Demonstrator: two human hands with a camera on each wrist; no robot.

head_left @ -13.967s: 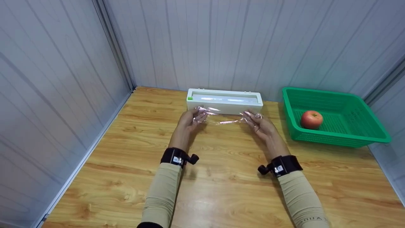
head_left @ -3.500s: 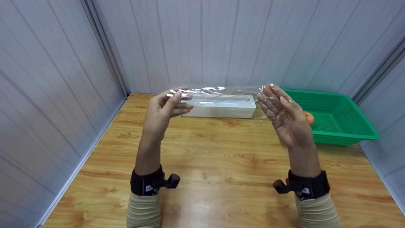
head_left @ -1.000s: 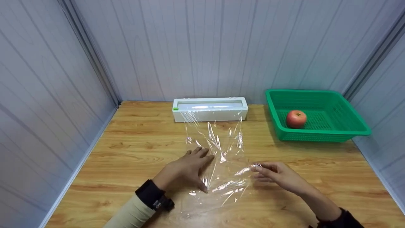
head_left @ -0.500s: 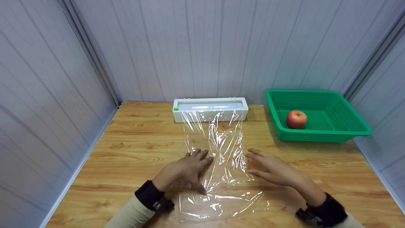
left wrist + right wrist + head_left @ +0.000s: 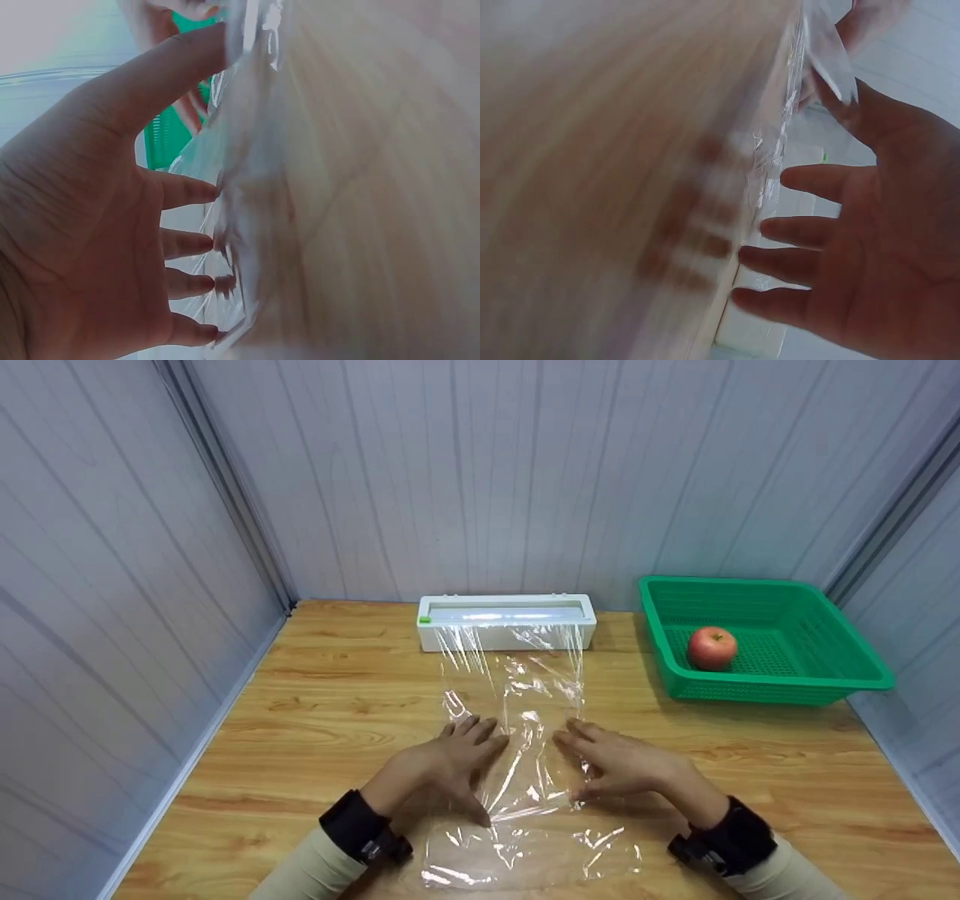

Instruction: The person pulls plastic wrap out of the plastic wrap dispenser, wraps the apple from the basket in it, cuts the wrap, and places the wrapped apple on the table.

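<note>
Both hands, left [image 5: 450, 759] and right [image 5: 619, 761], press spread fingers flat on the cling film [image 5: 525, 810].

A green plastic basket [image 5: 817, 679] stood at the right of the frame on the wooden bench [image 5: 315, 712], near the right-hand wall. Its sides and floor were perforated. A red apple [image 5: 712, 648] lay inside it, toward its left part, resting on the basket floor. Grey panelled walls [image 5: 525, 472] closed in the bench at the back and on both sides, with a metal corner strip [image 5: 225, 487] running down at the upper left.
</note>
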